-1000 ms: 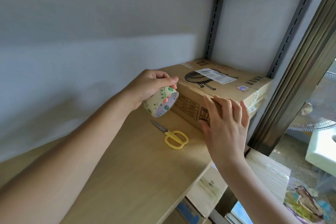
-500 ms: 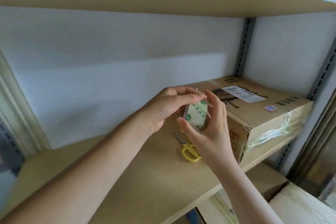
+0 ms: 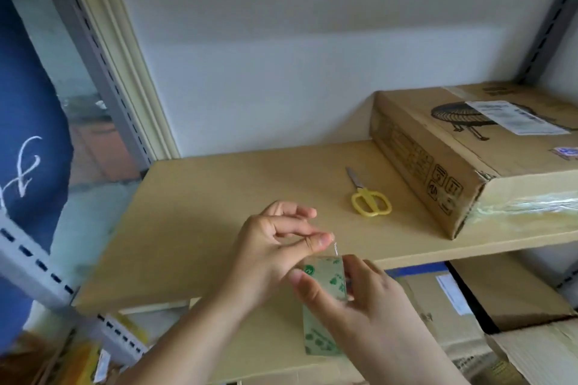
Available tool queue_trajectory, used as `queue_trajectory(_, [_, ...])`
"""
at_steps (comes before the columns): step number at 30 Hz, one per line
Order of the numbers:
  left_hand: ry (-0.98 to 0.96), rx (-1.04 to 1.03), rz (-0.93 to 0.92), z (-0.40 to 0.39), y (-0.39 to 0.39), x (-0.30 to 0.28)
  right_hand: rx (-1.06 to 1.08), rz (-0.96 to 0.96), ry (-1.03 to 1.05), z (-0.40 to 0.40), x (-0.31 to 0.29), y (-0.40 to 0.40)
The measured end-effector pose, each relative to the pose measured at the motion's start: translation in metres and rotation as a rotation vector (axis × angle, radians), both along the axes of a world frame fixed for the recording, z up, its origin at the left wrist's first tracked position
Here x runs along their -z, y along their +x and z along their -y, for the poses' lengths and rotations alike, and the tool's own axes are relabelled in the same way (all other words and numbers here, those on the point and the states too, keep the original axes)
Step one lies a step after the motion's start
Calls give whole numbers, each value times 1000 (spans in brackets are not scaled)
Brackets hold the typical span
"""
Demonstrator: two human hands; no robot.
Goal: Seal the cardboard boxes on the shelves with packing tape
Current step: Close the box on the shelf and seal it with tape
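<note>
A roll of clear packing tape with green print is held in front of the shelf edge. My right hand grips the roll from the right and below. My left hand pinches the loose tape end just above the roll, between thumb and fingers. A strip of tape hangs down under the roll. A flat cardboard box with a white label lies at the right on the wooden shelf; tape shows along its front side.
Yellow-handled scissors lie on the shelf left of the box. More cardboard boxes sit on the shelf below. A grey perforated upright and blue cloth stand at the left.
Both hands came down and toward me with the tape roll, away from the box. My left hand shifted from the roll to the tape end. The view swung left and down.
</note>
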State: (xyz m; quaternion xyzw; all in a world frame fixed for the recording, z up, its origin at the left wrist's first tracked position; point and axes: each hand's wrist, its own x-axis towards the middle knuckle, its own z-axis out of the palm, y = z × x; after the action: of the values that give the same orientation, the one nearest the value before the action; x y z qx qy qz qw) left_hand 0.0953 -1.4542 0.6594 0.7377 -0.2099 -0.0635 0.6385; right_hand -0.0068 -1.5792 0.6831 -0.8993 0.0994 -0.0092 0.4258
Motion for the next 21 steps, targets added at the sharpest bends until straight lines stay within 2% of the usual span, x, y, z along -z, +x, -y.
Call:
queue_trajectory(6, [292, -220, 166, 6, -3, 26, 1, 16, 167, 8, 33, 1])
queue_trajectory(12, [439, -339, 200, 7, -7, 26, -9, -28, 406, 15, 46, 1])
queue_trajectory(15, [683, -425, 137, 4, -3, 18, -22, -21, 438, 15, 53, 0])
queue_trajectory(17, [798, -382, 103, 2, 1, 10, -47, -19, 450, 16, 54, 1])
queue_trajectory(21, [867, -211, 109, 2, 5, 1, -112, -15, 407, 21, 53, 2])
